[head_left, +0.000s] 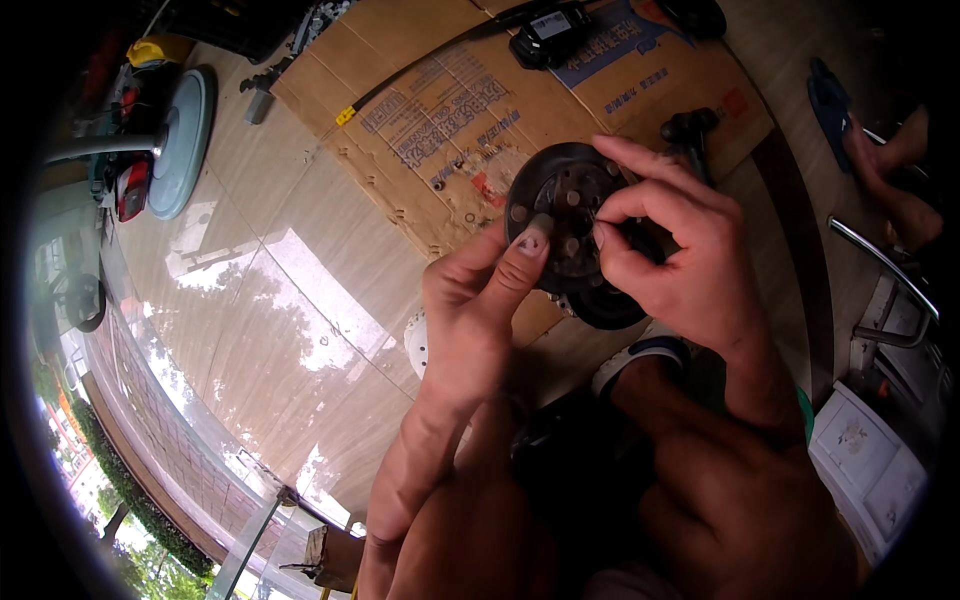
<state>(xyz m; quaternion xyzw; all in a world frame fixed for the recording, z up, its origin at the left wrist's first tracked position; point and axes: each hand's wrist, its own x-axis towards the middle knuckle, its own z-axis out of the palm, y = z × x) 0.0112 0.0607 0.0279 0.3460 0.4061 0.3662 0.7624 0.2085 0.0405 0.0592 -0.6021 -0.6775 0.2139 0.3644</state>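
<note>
Left grip (470,305) clamped on a dark disc (541,182), right grip (685,240) near-pinched, can't tell on what; loosening the left might drop it.

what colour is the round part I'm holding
The round part is nearly black; see head view.

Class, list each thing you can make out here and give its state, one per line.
Dark round part: held up, tilted.
Left hand: gripping the dark round part.
Right hand: thumb and forefinger close together; any small held piece unclear.
Cardboard: flattened, spread out.
Black cable: lying on the cardboard.
Hammer: lying down, partly hidden.
Blue sandal: worn.
</note>
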